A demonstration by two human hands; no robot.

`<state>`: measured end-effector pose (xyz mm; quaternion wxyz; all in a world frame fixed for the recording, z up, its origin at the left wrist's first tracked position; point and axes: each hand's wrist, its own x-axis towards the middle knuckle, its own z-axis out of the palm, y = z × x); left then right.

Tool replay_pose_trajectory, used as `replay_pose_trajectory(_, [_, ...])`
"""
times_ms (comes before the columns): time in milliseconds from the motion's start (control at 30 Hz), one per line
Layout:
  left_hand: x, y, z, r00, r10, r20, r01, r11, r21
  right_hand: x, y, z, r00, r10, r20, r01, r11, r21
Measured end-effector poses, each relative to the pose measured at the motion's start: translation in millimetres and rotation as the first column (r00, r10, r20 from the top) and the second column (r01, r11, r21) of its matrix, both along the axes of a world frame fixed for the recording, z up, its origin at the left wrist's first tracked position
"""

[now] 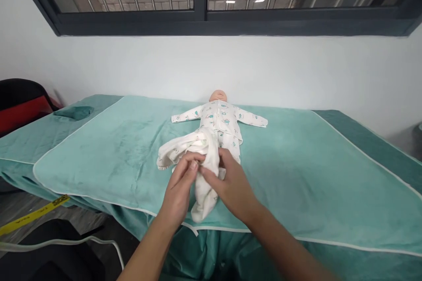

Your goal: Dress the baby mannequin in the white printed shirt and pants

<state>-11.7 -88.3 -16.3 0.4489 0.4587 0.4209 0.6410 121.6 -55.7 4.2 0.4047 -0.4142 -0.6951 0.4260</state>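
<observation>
A bunched white baby garment (207, 195) with a faint print is held up between my two hands. My left hand (181, 184) pinches its left side, thumb and fingers closed on the cloth. On the other side, my right hand (232, 182) grips the fabric with the thumb across the front. One loose part of the garment hangs out to the left. Beyond it a baby doll (218, 95) lies on its back in a white printed top (219, 116) and matching trousers (231, 144), arms spread wide. The garment hides part of the doll's legs.
The doll lies on a light green blanket (306, 175) with white piping, over a darker green cover (356, 134). A white wall (165, 66) and barred window stand behind. At left are a red and black chair (24, 109), yellow tape (33, 217) and a white cable (66, 242).
</observation>
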Motion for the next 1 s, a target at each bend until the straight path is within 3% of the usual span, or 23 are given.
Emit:
replay_pose_trajectory(67, [-2, 0, 3.4, 0.993, 0.111, 0.048, -0.111, 0.994, -0.004, 3, 5, 0.4, 0.998, -0.047, -0.038, 0.048, 0.999, 0.004])
replay_pose_trajectory(167, [-13, 7, 11.5, 0.915, 0.270, 0.301, -0.279, 0.960, -0.012, 15, 11, 4.6, 0.977, -0.043, -0.210, 0.033, 0.998, -0.051])
replay_pose_trajectory(267, [-29, 13, 20.2, 0.815, 0.275, 0.510, -0.306, 0.952, -0.024, 25, 14, 9.8, 0.900, -0.126, -0.418, 0.044, 0.979, -0.201])
replay_pose_trajectory(367, [-44, 15, 25.1, 0.788, 0.296, 0.540, -0.338, 0.941, -0.023, 31, 20, 10.3, 0.799, -0.219, -0.561, 0.024, 0.942, -0.333])
replay_pose_trajectory(467, [-56, 16, 25.3, 0.778, 0.342, 0.527, -0.392, 0.920, -0.018, 37, 30, 6.5, 0.722, -0.289, -0.629, 0.022, 0.918, -0.396])
replay_pose_trajectory(567, [-71, 19, 22.4, 0.760, 0.436, 0.481, -0.488, 0.873, -0.020, 49, 39, 5.4, 0.706, -0.324, -0.629, 0.057, 0.912, -0.406])
replay_pose_trajectory(700, [-93, 24, 18.6, 0.728, 0.621, 0.292, -0.636, 0.770, -0.052, 74, 44, 15.4, 0.754, -0.279, -0.595, 0.125, 0.950, -0.286])
replay_pose_trajectory(767, [-99, 26, 18.3, 0.747, 0.645, 0.161, -0.649, 0.760, -0.031, 85, 45, 22.9, 0.747, -0.284, -0.600, 0.191, 0.958, -0.215])
replay_pose_trajectory(900, [-88, 22, 21.5, 0.824, 0.566, 0.019, -0.566, 0.824, -0.004, 88, 40, 27.6, 0.786, -0.281, -0.551, 0.233, 0.960, -0.157])
replay_pose_trajectory(1000, [-58, 13, 27.4, 0.932, 0.363, -0.010, -0.364, 0.931, -0.020, 66, 27, 16.6, 0.865, -0.165, -0.474, 0.094, 0.981, -0.169])
